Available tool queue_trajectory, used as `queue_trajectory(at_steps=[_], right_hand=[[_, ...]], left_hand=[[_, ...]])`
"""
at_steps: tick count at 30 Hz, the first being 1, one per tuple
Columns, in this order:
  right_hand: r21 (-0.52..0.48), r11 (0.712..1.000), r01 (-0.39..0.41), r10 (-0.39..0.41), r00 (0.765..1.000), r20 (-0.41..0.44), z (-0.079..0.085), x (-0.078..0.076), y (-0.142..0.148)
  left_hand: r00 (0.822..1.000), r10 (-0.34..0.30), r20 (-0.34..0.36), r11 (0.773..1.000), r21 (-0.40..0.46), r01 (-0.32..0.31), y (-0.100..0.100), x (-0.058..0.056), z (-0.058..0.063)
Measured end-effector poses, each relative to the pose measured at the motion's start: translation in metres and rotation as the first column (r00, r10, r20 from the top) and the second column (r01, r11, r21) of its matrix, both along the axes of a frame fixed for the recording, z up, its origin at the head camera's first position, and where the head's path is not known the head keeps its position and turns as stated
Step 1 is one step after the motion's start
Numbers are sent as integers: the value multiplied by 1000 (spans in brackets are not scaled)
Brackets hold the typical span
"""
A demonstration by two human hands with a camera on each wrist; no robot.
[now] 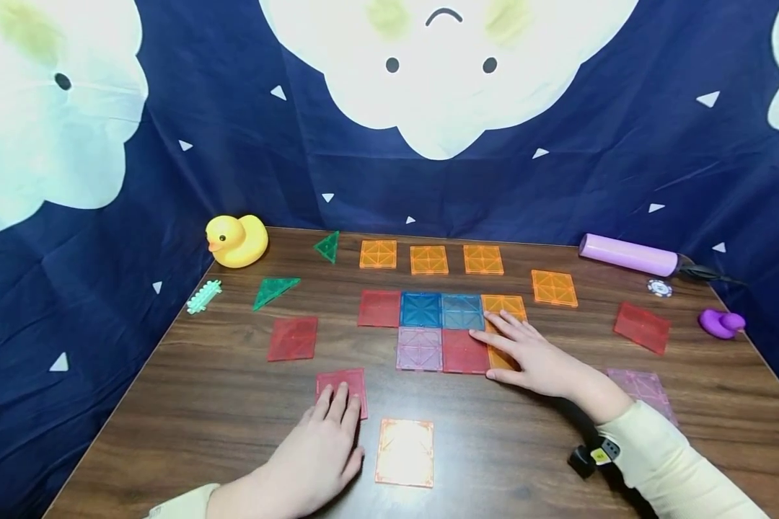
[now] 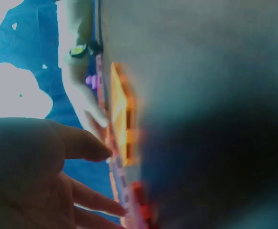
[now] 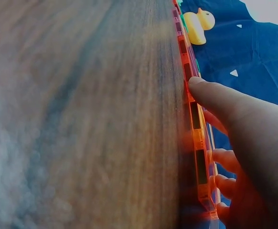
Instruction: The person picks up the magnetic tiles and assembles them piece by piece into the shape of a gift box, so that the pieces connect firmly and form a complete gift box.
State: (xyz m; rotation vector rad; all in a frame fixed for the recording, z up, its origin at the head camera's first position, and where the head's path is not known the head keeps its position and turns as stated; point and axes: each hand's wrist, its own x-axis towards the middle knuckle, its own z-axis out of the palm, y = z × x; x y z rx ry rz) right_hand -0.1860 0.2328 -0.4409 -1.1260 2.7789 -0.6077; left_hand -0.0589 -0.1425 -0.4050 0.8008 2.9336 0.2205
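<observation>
My left hand [image 1: 321, 448] lies with its fingertips on a loose red square magnetic tile [image 1: 353, 378], its fingers nearly straight. My right hand [image 1: 542, 360] rests with spread fingers on a joined flat group of square tiles. The group's back row runs red [image 1: 379, 308], dark blue [image 1: 420, 310], light blue [image 1: 462, 312] and orange [image 1: 503, 304]. In its front row are a pale purple tile [image 1: 419, 349], another red tile [image 1: 464, 353] and an orange tile [image 1: 498, 358], partly covered by my hand. In the right wrist view my thumb [image 3: 210, 93] touches the orange tile edges.
A clear orange tile [image 1: 405, 453] lies near the front. Loose tiles around include red [image 1: 292, 339], red [image 1: 643, 328], pale purple [image 1: 643, 389], orange [image 1: 554, 288] and green triangles [image 1: 275, 290]. Farther out are a yellow duck [image 1: 239, 242], a purple duck [image 1: 720, 324] and a lilac cylinder [image 1: 626, 254].
</observation>
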Motion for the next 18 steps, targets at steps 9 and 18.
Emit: queue_trajectory(at_steps=[9, 18], right_hand=[[13, 1000, 9, -10, 1000, 22, 1, -1, 2], [-2, 1000, 0, 0, 1000, -12, -1, -1, 1]], left_hand=[[997, -58, -50, 996, -69, 55, 6, -18, -10], [990, -135, -45, 988, -76, 131, 12, -56, -11]])
